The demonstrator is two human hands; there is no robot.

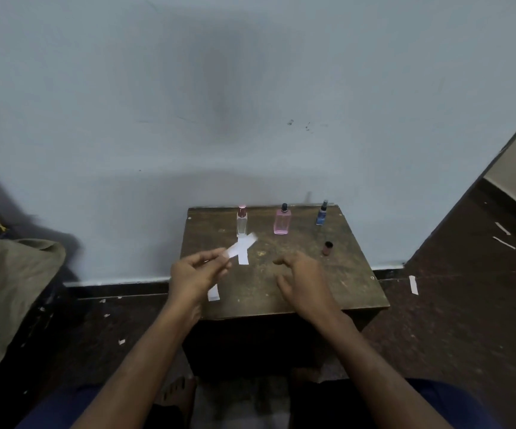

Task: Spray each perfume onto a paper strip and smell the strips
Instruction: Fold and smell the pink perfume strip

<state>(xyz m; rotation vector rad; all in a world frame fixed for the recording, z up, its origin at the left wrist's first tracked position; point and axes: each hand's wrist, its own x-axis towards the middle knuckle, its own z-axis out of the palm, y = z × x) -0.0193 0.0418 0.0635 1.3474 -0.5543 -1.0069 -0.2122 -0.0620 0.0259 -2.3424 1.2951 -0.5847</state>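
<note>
Left hand (193, 274) pinched a white paper strip (242, 243); right hand (304, 281) hovered, fingers loosely spread — over a scuffed brown wooden table (352, 274). Clear (241, 222), pink (281, 221) and blue (321, 213) perfume bottles stood behind — labels unreadable; pale blue wall (250, 88).

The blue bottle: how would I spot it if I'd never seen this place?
Find the small wooden table against the pale wall. Three bottles stand in a row along its far edge; the blue bottle is the rightmost, beside the pink bottle. It is the slimmest and darkest, with a black spray top.
</note>
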